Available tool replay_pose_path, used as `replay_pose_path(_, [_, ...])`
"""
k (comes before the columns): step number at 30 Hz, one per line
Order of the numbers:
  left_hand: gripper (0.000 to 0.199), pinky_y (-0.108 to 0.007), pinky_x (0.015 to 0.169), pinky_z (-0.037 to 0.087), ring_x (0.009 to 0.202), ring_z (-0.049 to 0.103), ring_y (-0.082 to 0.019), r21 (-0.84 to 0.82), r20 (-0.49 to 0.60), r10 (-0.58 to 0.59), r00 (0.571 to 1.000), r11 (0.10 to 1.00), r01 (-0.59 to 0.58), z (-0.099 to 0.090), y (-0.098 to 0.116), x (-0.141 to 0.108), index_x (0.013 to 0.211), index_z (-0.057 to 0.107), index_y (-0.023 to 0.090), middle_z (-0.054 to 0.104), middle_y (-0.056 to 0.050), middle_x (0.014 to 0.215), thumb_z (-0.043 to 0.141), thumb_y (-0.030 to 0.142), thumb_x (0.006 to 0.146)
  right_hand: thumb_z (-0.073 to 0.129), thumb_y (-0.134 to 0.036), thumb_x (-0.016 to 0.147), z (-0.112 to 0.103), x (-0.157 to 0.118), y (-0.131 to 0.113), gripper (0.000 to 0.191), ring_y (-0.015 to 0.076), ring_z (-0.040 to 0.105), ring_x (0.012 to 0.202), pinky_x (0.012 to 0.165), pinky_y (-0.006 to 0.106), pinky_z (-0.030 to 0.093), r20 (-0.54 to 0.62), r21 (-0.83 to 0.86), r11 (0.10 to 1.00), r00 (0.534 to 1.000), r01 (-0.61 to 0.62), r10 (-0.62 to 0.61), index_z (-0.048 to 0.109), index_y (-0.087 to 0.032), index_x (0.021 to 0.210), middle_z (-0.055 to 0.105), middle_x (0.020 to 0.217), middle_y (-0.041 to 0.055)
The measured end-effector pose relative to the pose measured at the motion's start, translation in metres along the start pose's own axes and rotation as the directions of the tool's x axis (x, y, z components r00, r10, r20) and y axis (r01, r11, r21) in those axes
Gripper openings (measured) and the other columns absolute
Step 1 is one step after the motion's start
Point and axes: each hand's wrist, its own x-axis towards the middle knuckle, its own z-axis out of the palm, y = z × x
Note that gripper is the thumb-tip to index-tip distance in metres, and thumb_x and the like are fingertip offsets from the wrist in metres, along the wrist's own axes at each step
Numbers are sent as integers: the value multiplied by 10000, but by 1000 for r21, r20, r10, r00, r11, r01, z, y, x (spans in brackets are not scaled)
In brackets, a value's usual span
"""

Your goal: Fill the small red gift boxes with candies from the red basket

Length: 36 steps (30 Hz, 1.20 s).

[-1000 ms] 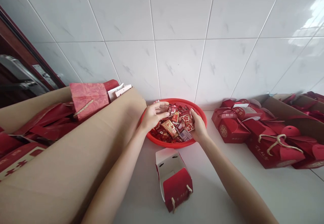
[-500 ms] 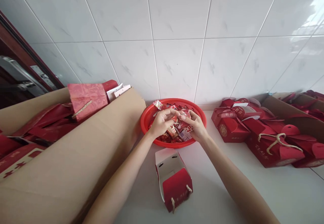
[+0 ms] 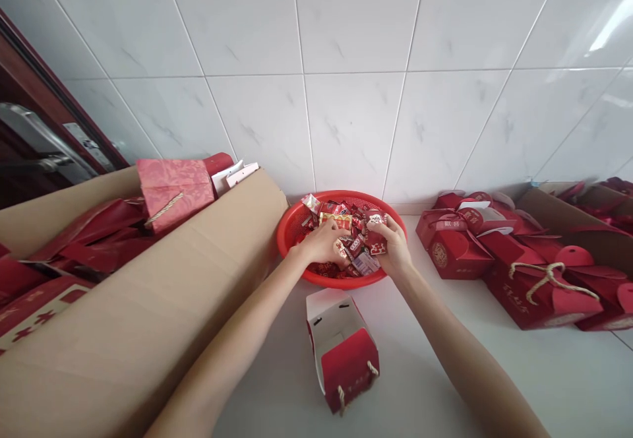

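A red plastic basket of wrapped sweets stands against the tiled wall. My left hand is down among the sweets with its fingers curled; whatever lies between its fingertips is too small to make out. At the basket's right side my right hand grips a dark red packet with white print, its thumb on top. Just in front of the basket, an open red gift box with a white inside and rope handles sits on the white surface, touched by neither hand.
A big cardboard carton holding red bags fills the left side. Closed red gift boxes stand at the right, beside another carton with red items. A door handle shows at the far left.
My hands, close together above the sweets before, have moved apart. My left hand has lowered into the sweets, and the red packet now shows clearly in my right hand.
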Motion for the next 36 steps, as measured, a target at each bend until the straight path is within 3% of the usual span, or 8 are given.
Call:
replay_pose_path(4, [617,-449,905,528,1154,594,-364,262,38,-85,996,962,72,1,14,11,1259,661,260,579,-141,1276,839,361,677,801,-196,506,1,0,-1,260,151,629,648,602,264,536,-86,11,1000,996,-5,6,650,-214,717,705,707,-21])
replay_pose_path(7, [276,-496,980,471,1201,557,-357,382,-145,-128,981,908,175,-9,9,16,1104,723,205,624,-160,1214,661,208,835,791,-197,512,1,1,0,261,165,647,675,614,280,544,-142,34,999,990,18,-13,657,-217,735,708,725,-17])
replay_pose_path(10, [228,-602,1071,356,1263,499,-378,450,-246,-116,962,866,219,-18,1,16,988,757,176,628,-175,1223,612,116,822,780,-189,514,1,2,1,245,155,642,660,612,272,541,-184,57,997,982,43,-32,653,-216,722,705,720,-19])
replay_pose_path(14, [267,-464,1052,401,1129,571,-280,405,-125,196,973,905,-131,-11,8,17,1034,771,196,661,-121,1120,578,148,857,771,-179,503,-1,5,2,213,126,612,623,570,237,513,-187,62,995,980,75,-62,659,-202,683,711,719,-10])
replay_pose_path(17, [244,-357,999,429,1102,579,-241,335,70,465,883,822,-460,8,22,24,1060,771,237,668,-81,1114,645,251,852,757,-172,507,-3,6,2,191,118,604,611,559,228,506,-181,72,994,981,88,-73,664,-202,671,707,705,-16])
replay_pose_path(19, [282,-379,1017,411,1129,567,-264,370,194,500,844,759,-535,19,29,31,1073,767,256,671,-80,1129,723,332,805,748,-176,517,-4,7,1,175,114,602,604,563,227,508,-188,62,995,980,83,-70,675,-202,674,708,697,-17])
replay_pose_path(24, [321,-436,1073,355,1220,528,-304,464,228,380,897,767,-443,14,26,36,1017,768,268,661,-88,1217,796,424,738,753,-176,521,-4,5,1,183,146,644,670,603,253,536,-189,59,996,981,63,-51,683,-210,687,721,728,-9])
replay_pose_path(36, [105,-433,1106,335,1136,569,-300,482,168,107,980,858,-177,-36,-8,19,697,715,199,690,-82,1062,799,238,646,751,-189,520,-1,2,-2,198,183,658,661,521,283,522,-243,64,998,970,17,0,618,-229,661,704,693,-26])
